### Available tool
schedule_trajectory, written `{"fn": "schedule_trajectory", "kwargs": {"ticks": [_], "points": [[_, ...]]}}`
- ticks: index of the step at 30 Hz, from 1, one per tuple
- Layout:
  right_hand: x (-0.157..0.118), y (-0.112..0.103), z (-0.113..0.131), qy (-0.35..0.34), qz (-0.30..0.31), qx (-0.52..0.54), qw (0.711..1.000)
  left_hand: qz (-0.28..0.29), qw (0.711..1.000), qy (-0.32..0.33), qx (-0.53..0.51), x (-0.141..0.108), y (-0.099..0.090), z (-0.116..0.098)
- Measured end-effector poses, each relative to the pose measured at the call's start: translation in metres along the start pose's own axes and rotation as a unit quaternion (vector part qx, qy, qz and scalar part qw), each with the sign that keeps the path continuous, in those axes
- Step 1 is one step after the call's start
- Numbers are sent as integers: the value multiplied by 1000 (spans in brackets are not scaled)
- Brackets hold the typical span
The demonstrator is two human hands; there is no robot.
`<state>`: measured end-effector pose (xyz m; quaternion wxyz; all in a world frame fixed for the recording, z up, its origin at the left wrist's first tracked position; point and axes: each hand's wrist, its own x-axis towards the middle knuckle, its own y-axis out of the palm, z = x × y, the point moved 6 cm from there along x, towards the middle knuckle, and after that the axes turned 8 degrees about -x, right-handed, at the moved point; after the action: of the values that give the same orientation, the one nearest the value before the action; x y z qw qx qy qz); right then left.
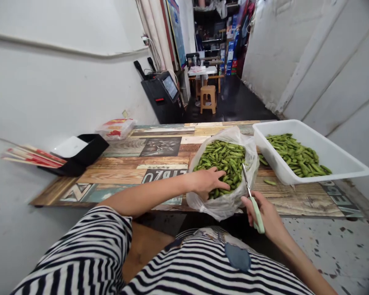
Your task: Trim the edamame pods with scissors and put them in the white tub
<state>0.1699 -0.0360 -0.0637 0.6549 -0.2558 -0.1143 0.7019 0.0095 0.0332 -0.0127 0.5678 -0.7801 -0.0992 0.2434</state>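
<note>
A clear plastic bag [199, 205] full of green edamame pods [223, 157] stands with its mouth spread wide at the table's near edge. My left hand [210, 181] reaches into it, fingers apart and touching the pods; the fingertips are partly among them. In my right hand [263, 211] is a pair of scissors [254, 207] with pale green handles, blades pointing up over the bag's right side. The blades look closed together. To the right, a white plastic tub [335, 164] holds more pods, and a loose pod [269, 182] lies between bag and tub.
The wood-patterned table [117, 174] runs along a white wall. On its left are a black holder [80, 157] with chopsticks [33, 157] and a plastic-wrapped packet [116, 128]. Beyond it stand a black machine with a screen [164, 94] and a stool [208, 98].
</note>
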Motion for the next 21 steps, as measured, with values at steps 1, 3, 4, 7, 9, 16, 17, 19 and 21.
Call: {"fn": "schedule_trajectory", "kwargs": {"ticks": [1, 3, 4, 7, 9, 16, 17, 19, 21], "points": [[1, 0, 0, -5, -1, -9, 1000, -3, 1000, -2, 5, 0, 1, 1], [1, -1, 0, -16, -3, -31, 999, -10, 1000, -9, 12, 0, 2, 4], [1, -1, 0, -21, -5, -40, 999, -13, 1000, -9, 10, 0, 2, 5], [0, -2, -1, -32, -6, -51, 998, -24, 1000, 2, -20, 0, -5, 14], [-1, -1, -2, -35, -5, -41, 999, -44, 997, 0, -67, 0, -14, 24], [-1, 3, -4, -32, 7, 15, 999, -237, 933, -33, -268, 19, -68, 58], [-1, 3, -4, -32, 6, 20, 999, -270, 915, -38, -298, 23, -75, 61], [-3, 3, -3, -31, 3, 32, 999, -305, 884, -62, -349, 30, -85, 66], [-5, 2, -2, -32, 3, 44, 999, -304, 872, -93, -372, 34, -88, 70]]}}
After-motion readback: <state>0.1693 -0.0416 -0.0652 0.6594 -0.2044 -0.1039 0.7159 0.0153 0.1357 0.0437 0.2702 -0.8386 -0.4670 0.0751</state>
